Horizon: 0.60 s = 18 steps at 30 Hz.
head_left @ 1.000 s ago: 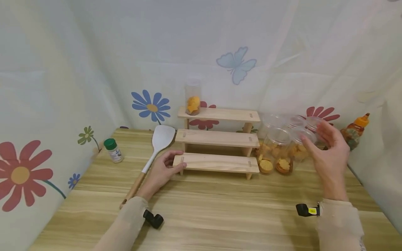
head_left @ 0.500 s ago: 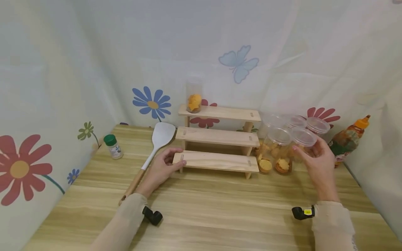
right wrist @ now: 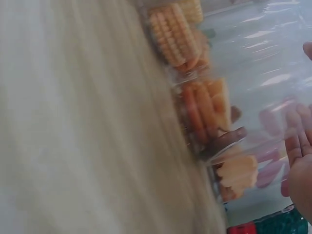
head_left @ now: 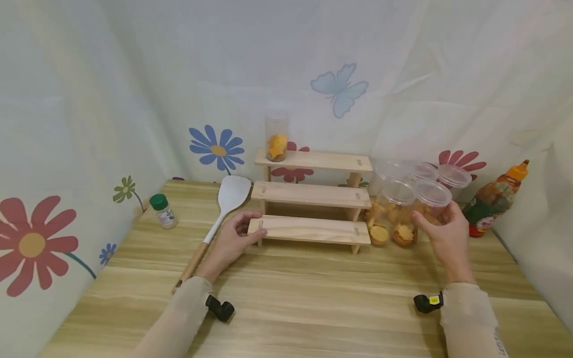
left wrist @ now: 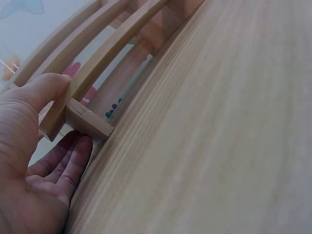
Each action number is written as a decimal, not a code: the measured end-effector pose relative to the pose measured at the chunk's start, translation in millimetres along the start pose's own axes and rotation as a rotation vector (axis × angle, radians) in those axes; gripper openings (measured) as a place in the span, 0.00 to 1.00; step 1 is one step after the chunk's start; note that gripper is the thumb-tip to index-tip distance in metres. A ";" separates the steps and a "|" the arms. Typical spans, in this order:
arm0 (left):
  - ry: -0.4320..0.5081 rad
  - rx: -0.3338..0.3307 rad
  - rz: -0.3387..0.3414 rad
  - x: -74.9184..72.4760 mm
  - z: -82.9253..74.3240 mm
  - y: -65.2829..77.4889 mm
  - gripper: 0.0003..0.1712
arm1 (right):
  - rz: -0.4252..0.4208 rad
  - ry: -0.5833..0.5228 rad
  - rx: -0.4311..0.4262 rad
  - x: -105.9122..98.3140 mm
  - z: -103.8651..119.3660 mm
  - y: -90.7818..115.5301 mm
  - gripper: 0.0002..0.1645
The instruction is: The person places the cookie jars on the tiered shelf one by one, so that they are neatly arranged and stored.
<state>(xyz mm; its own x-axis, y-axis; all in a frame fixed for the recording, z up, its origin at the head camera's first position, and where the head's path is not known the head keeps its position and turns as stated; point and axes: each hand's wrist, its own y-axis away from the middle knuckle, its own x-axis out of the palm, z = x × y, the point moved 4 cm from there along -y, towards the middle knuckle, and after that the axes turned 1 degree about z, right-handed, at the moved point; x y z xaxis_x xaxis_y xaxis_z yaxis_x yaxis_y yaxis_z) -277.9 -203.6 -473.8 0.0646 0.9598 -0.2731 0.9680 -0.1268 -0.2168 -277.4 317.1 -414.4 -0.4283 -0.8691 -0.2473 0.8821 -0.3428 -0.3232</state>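
Observation:
A three-step wooden display shelf (head_left: 309, 228) stands mid-table. My left hand (head_left: 230, 243) grips the left end of its lowest step, thumb on top; the left wrist view shows the fingers (left wrist: 78, 158) beside the leg. To the right of the shelf is a cluster of several clear lidded jars of biscuits. My right hand (head_left: 447, 238) holds the front right jar (head_left: 431, 194), thumb on the near side and fingers round the right. Its lower part is hidden by the hand. Another jar (head_left: 277, 136) with orange biscuits sits on the top step's left end.
A squeeze bottle (head_left: 492, 204) with an orange cap leans at the far right, past the jars. Left of the shelf lies a white spatula (head_left: 233, 194) with a wooden handle. A green-capped shaker (head_left: 163, 211) is farther left. Patterned curtain surrounds the table.
My right hand has moved left and down from above the right of the cluster onto the front right jar, closing round it. The left hand keeps its grip on the shelf.

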 end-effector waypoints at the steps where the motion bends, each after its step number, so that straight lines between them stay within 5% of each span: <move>1: -0.001 0.001 -0.003 0.0 0.5 0.7 0.27 | 0.006 0.005 0.006 0.6 -2.1 0.3 0.27; 18: 0.000 -0.005 -0.007 1.9 -3.2 0.5 0.28 | 0.065 0.052 0.028 1.2 -14.9 7.9 0.33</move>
<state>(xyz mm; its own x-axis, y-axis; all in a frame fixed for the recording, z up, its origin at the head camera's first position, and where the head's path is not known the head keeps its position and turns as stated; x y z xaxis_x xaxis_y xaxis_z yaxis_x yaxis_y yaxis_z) -276.5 -201.0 -471.4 0.0575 0.9607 -0.2714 0.9697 -0.1185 -0.2138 -273.8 318.7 -430.8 -0.3792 -0.8704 -0.3139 0.9131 -0.2970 -0.2794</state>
